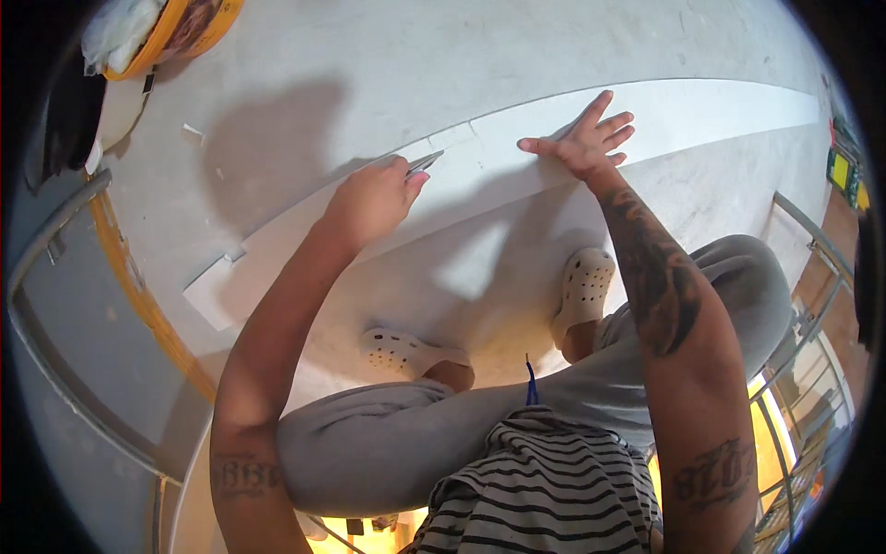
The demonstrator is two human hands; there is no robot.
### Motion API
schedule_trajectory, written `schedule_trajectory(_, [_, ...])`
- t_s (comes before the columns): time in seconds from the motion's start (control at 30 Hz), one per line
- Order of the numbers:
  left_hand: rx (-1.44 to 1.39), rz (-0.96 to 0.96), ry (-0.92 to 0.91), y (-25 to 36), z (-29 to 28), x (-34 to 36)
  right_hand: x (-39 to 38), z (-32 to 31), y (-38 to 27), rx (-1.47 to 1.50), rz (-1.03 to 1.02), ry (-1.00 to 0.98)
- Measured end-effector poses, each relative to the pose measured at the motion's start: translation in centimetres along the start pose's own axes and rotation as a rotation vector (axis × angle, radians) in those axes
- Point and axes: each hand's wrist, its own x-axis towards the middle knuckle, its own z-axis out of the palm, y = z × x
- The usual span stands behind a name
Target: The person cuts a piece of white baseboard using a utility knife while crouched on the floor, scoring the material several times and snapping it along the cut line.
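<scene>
A long white strip of board or panel [711, 115] lies across the pale floor in front of me, slanting from lower left to upper right. My left hand [372, 201] is closed around a slim grey metal utility knife [425, 164], its pointed tip near the strip's far edge. Thin lines mark the strip just right of that tip. Over the strip's middle, my right hand [589, 146] is open with fingers spread and holds nothing; whether it touches the surface I cannot tell. A small notch shows at the strip's left end.
A small white scrap [192, 131] lies on the floor [406, 55]. An orange tub [175, 42] with plastic in it stands at upper left. Metal rails [55, 369] curve along both sides. My light perforated clogs [586, 282] rest near the strip.
</scene>
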Motion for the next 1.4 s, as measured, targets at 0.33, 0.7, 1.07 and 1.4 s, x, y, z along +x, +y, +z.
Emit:
schedule_trajectory(0.33, [-0.008, -0.044, -0.065, 0.1, -0.5, -0.2, -0.8, -0.4, -1.0, -0.031, 0.031, 0.009])
schedule_trajectory(0.7, [-0.133, -0.136, 0.181, 4.0, -7.7, -3.9, -1.4, -1.9, -1.1, -0.044, 0.062, -0.041])
schedule_trajectory(1.07, [-0.171, -0.145, 0.682, 1.4, 3.0, -0.2, -6.5, -0.8, -0.6, -0.689, -1.037, 0.127])
schedule_trajectory(1.4, [-0.302, -0.154, 0.706, 4.0, 2.9, -0.2, -6.5, -3.0, -1.5, -0.891, -1.104, 0.172])
